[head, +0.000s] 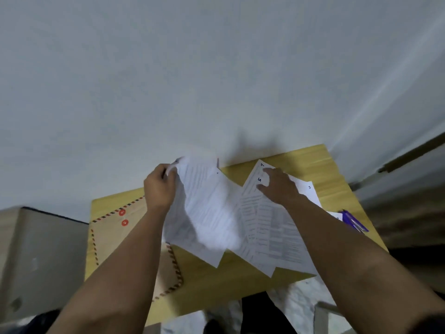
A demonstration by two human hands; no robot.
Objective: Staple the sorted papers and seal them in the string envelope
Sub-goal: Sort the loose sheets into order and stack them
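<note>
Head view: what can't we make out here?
- Printed text on the papers: too small; the sheets in the left hand are motion-blurred.
- Envelope: middle covered by the left forearm and the lifted sheets; no string visible on its red buttons.
- Blue object at the table's right edge: too small to tell stapler from pen.
- Page under the right hand: partly covered; only handwritten 5, 4 and 3 show nearby.

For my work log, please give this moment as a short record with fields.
surface: small yellow wooden table
left hand: fingers pinch the top of a lifted white printed sheet
right hand: flat on spread white numbered sheets
envelope: brown string envelope with striped border, lying at left
stapler: purple stapler, at right edge
</note>
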